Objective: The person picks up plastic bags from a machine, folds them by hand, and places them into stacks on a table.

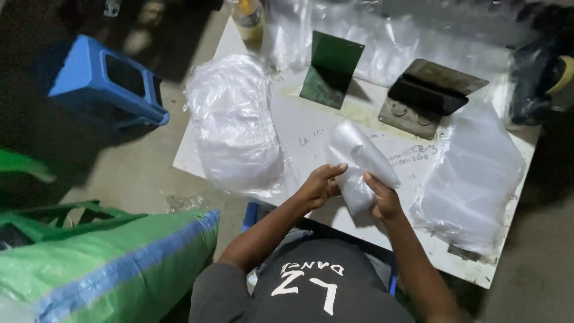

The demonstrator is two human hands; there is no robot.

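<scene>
Both my hands hold one clear plastic bag (357, 160) above the near edge of the white table (311, 128). My left hand (318, 185) grips its lower left side, thumb stretched along it. My right hand (384, 198) pinches its lower right side. The bag stands up and tilts away from me, its top toward the table's middle.
A bulging stack of clear bags (234, 125) lies at the table's left. Flat clear bags (475, 179) lie on the right. A green metal bracket (330, 69) and a grey one (427, 96) stand at the back. A blue stool (107, 81) and a green sack (101, 266) are on the floor at left.
</scene>
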